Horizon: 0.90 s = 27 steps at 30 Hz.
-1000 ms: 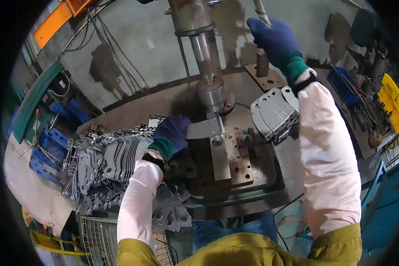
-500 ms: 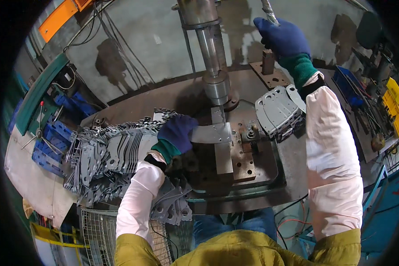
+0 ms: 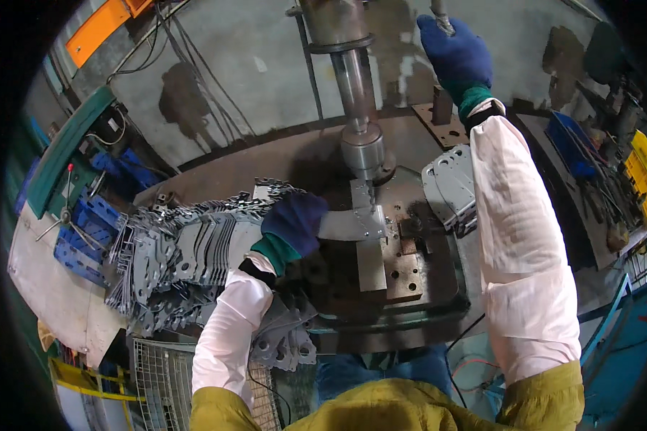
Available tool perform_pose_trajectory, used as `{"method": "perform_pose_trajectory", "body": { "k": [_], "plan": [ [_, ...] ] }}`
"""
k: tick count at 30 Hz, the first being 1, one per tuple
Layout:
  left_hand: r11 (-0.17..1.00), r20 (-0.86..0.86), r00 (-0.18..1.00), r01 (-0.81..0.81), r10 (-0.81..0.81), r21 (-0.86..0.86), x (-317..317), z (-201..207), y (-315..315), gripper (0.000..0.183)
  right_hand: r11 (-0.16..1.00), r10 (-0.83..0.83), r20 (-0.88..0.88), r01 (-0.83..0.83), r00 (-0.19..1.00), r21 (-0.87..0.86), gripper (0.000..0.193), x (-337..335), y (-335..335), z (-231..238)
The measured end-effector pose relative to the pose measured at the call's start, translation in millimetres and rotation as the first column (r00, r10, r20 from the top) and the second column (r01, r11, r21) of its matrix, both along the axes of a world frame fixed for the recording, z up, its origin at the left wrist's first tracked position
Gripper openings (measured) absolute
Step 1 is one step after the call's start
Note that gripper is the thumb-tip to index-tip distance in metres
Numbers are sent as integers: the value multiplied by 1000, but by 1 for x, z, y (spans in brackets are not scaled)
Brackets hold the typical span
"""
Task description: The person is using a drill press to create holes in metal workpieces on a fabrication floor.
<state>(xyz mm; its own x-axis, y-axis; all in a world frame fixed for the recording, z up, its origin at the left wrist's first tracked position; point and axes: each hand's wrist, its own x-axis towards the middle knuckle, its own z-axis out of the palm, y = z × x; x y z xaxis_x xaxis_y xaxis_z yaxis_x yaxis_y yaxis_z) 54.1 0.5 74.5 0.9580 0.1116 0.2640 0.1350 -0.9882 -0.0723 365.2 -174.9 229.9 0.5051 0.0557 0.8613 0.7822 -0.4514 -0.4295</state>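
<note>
My left hand [image 3: 295,221], in a blue and green glove, grips one end of a curved flat grey metal plate [image 3: 341,225]. The plate's far end, with small holes, lies on the block fixture [image 3: 372,266] below the press's round steel ram [image 3: 363,149]. Whether the tool under the ram touches the plate I cannot tell. At the upper right, my right hand [image 3: 456,56], gloved alike, is closed round a silvery wrapped lever handle [image 3: 441,12]. That arm is stretched far forward.
A heap of grey metal plates [image 3: 201,248] covers the table's left side, some overhanging the front edge. A smaller stack of plates [image 3: 449,185] stands right of the fixture, partly behind my right forearm. Blue bins [image 3: 83,248] and a wire basket [image 3: 162,381] are at the left.
My right hand has moved slightly forward and left with the lever handle. My left hand still holds the plate at the fixture. The whole view has shifted a little.
</note>
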Motion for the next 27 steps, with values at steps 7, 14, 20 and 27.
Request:
{"method": "perform_pose_trajectory", "body": {
  "k": [7, 14, 20, 27],
  "plan": [
    [999, -38, 999, 4, -2, 37, 5, -1, 3, 35, 985, 166, -102, -159, 981, 74, 51, -4, -2, 7],
    [998, -76, 997, -12, 17, 64, 10, 5, -5, 28, 993, 120, -184, -114, 976, 41, 53, -11, -3, 14],
    [998, 151, 988, 34, -27, -47, 6, -7, 3, 13, 989, 136, -175, -123, 975, 80, 50, -16, -2, 15],
    [997, -38, 997, -68, 70, 44, 1, 20, -28, 20, 992, 126, -203, -126, 971, 15, 52, -19, -11, 17]
  ]
}}
